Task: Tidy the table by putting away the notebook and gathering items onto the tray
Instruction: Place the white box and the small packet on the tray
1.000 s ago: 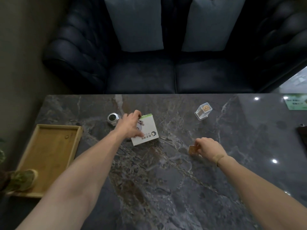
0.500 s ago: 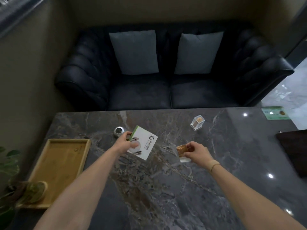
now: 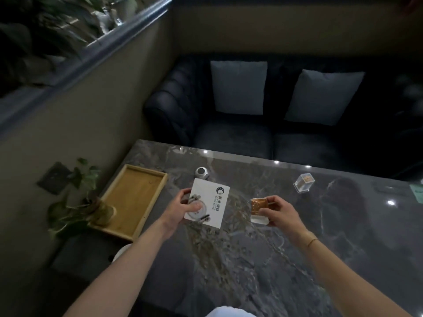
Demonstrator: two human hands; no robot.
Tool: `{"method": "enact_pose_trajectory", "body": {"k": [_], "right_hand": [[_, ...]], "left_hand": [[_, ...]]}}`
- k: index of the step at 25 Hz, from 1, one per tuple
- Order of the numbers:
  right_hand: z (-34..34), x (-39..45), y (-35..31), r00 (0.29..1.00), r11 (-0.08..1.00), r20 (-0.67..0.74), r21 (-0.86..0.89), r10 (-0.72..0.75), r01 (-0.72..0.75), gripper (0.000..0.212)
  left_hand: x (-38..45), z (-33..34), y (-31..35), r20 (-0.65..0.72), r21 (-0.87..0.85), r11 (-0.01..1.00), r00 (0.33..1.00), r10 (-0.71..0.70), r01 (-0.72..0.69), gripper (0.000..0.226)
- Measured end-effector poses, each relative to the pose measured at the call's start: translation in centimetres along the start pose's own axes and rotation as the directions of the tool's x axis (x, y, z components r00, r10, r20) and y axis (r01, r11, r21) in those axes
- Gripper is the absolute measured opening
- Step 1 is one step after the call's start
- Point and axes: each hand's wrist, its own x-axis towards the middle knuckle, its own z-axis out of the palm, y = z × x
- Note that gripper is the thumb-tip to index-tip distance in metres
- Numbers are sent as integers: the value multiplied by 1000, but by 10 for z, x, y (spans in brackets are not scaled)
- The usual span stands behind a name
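Left hand (image 3: 177,208) grips white box (image 3: 209,203), face up, lengthwise away.

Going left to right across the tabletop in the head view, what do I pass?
Plant → tray → white box in the left hand → brown block in the right hand → clear box.
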Motion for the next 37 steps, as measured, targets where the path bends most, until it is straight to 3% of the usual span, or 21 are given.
{"method": "enact_pose_trajectory", "body": {"k": [9,15,25,31,37], "right_hand": [[50,-26,-19,982,997,181,62,-55,44,13],[85,-35,-27,973,998,224,26,-61,56,14],[182,-20,-42,976,999,214,31,-50,44,15],[248,-3,-48,989,1000,146,22,1,-4,15],[296,9,-42,997,997,11,5,71,-72,15]], "left_hand": [[-71,-50,-35,-274,-154,984,961,39,-84,52],[-103,-91,-35,-366,-161,982,930,31,-96,50],[-84,-197,-17,-372,-124,990,928,20,-71,58],[-44,-252,-12,-316,-51,999,949,-16,0,55],[-1,-257,-16,-290,59,995,955,-64,84,40]]}}
